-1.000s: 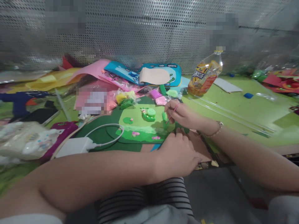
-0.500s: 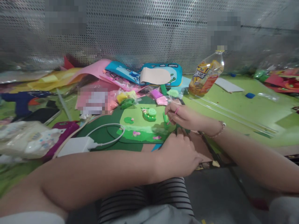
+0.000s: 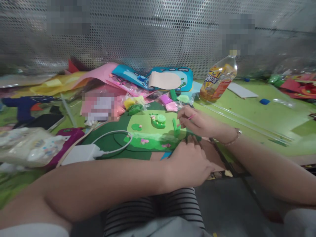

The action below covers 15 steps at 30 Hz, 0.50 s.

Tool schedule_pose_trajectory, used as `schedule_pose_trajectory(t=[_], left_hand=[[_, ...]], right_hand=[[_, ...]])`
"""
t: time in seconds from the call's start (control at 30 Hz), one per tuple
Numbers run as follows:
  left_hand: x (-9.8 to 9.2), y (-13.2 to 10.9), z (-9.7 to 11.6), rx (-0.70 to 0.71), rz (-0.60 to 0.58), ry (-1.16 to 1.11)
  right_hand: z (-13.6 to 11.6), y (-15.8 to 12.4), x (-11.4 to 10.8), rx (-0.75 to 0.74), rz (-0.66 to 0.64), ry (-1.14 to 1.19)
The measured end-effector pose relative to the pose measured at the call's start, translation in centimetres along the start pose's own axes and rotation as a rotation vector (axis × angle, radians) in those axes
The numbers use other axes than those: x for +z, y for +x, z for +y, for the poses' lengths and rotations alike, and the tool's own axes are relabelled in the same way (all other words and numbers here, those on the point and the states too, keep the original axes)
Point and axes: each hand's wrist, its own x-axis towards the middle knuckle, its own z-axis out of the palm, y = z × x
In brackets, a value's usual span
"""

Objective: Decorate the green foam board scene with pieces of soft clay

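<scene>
The person's right grip is pinching a slim pink stick between thumb and fingers. The stick's lower end is pointing down and left of that grip, toward an upright green piece on a light green board; whether the tip is touching it cannot be told.

The board is lying flat, just left of the right grip and beyond the left one. Farther left of the right grip, it is carrying a green snail with a coiled shell, then a round green leaf. Pink flowers are dotting the darker green strip along the near side.

The left grip is resting palm down at the board's near right corner, nearer the body than the right grip; whether its fingers are pressing on anything cannot be told.

Beyond the right grip, a purple packet and a pink packet are lying close together. A bottle is standing on the counter, beyond that grip and to its right. Well left of both grips, a white charger is sitting.
</scene>
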Motion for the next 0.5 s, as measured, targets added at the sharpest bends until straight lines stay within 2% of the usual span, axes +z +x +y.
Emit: schedule_pose_trajectory(t=[0.23, 0.5], left_hand=[[0.24, -0.06, 0.13, -0.037, 0.050, 0.025], [0.03, 0.00, 0.03, -0.028, 0.021, 0.005]], right_hand=[[0.16, -0.16, 0.48, -0.020, -0.133, -0.179], [0.07, -0.15, 0.78, -0.067, -0.160, -0.188]])
